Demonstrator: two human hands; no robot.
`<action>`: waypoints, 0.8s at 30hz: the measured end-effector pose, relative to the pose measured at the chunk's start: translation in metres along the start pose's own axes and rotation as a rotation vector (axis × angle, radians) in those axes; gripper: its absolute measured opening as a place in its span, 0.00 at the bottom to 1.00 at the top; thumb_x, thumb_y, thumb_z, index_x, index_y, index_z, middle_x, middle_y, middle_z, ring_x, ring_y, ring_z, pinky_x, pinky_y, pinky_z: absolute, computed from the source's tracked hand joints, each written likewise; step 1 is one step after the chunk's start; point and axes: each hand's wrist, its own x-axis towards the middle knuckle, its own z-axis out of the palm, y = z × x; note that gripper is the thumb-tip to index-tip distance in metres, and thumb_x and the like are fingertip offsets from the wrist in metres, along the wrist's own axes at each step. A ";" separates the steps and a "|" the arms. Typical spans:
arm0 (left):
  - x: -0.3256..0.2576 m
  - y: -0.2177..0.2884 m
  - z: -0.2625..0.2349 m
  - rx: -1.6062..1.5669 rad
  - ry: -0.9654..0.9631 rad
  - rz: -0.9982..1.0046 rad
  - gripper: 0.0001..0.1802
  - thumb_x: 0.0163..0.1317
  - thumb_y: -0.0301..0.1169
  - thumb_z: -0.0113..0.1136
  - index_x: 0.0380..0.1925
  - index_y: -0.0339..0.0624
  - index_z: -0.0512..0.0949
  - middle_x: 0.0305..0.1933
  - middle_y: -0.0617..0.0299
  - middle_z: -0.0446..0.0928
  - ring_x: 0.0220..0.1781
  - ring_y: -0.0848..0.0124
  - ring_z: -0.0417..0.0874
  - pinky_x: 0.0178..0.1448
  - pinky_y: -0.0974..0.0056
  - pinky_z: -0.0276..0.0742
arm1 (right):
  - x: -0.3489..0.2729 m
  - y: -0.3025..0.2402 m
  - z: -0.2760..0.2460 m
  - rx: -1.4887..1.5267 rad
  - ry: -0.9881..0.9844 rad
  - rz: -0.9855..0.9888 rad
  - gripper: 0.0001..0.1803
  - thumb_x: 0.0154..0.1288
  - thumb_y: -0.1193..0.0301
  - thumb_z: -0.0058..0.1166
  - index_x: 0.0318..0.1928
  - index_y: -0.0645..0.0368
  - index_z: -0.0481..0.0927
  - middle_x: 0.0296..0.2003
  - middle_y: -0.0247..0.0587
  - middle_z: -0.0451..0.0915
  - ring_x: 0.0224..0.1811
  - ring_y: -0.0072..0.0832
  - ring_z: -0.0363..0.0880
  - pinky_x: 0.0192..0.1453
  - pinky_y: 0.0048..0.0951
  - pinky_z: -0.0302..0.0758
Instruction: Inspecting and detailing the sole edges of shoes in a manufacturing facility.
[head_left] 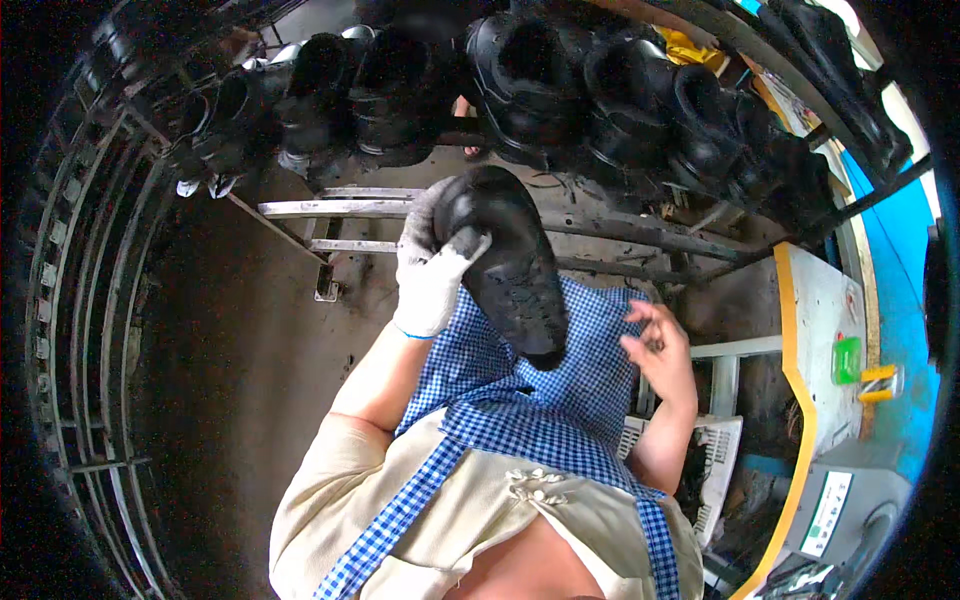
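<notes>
A black shoe (515,270) is gripped by my left hand (435,265), which wears a whitish work glove with grey, stained fingers. The thumb presses on the shoe's near side and the other fingers go behind it. The shoe slants down to the right in front of my blue checked apron (590,330). My bare right hand (657,343) hovers to the right of the shoe, apart from it. Its fingers are bent and spread, with nothing seen between them.
Several black shoes (530,85) stand in a row on a metal rack (340,208) ahead. More metal racking (95,330) curves along the left. A white machine panel with a yellow edge (795,330) stands at the right, near a white plastic crate (720,465). Yellow material (690,48) lies behind the shoes.
</notes>
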 end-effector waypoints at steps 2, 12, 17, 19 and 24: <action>0.002 0.008 -0.012 0.179 -0.251 -0.073 0.31 0.47 0.26 0.68 0.53 0.33 0.71 0.52 0.57 0.74 0.54 0.69 0.75 0.60 0.64 0.70 | 0.012 -0.022 -0.003 -0.130 0.010 -0.192 0.22 0.56 0.77 0.59 0.53 0.62 0.74 0.39 0.37 0.75 0.29 0.19 0.72 0.38 0.21 0.71; -0.004 0.013 -0.005 0.138 -0.643 -0.327 0.35 0.48 0.33 0.70 0.55 0.31 0.69 0.51 0.55 0.77 0.53 0.70 0.77 0.59 0.63 0.71 | 0.058 -0.115 0.016 -0.292 -0.073 -0.735 0.19 0.49 0.83 0.62 0.45 0.62 0.80 0.31 0.41 0.75 0.27 0.26 0.78 0.30 0.23 0.76; 0.001 0.021 0.001 0.171 -0.751 -0.377 0.33 0.47 0.35 0.70 0.53 0.32 0.71 0.49 0.55 0.77 0.51 0.69 0.77 0.57 0.64 0.72 | 0.067 -0.138 0.011 -0.493 -0.123 -0.950 0.21 0.40 0.83 0.64 0.41 0.58 0.82 0.31 0.38 0.78 0.26 0.28 0.81 0.26 0.23 0.79; 0.004 0.019 0.003 0.189 -0.812 -0.344 0.32 0.47 0.36 0.70 0.51 0.32 0.73 0.49 0.54 0.78 0.50 0.69 0.78 0.57 0.64 0.72 | 0.065 -0.142 0.008 -0.555 -0.140 -0.962 0.14 0.45 0.78 0.61 0.37 0.57 0.81 0.30 0.35 0.76 0.26 0.28 0.80 0.25 0.25 0.77; 0.000 0.018 0.005 0.269 -0.936 -0.347 0.31 0.46 0.42 0.70 0.48 0.33 0.75 0.45 0.54 0.78 0.48 0.68 0.78 0.55 0.64 0.72 | 0.053 -0.170 -0.003 -0.948 -0.321 -1.014 0.06 0.52 0.71 0.53 0.30 0.59 0.78 0.27 0.34 0.73 0.26 0.29 0.79 0.25 0.26 0.76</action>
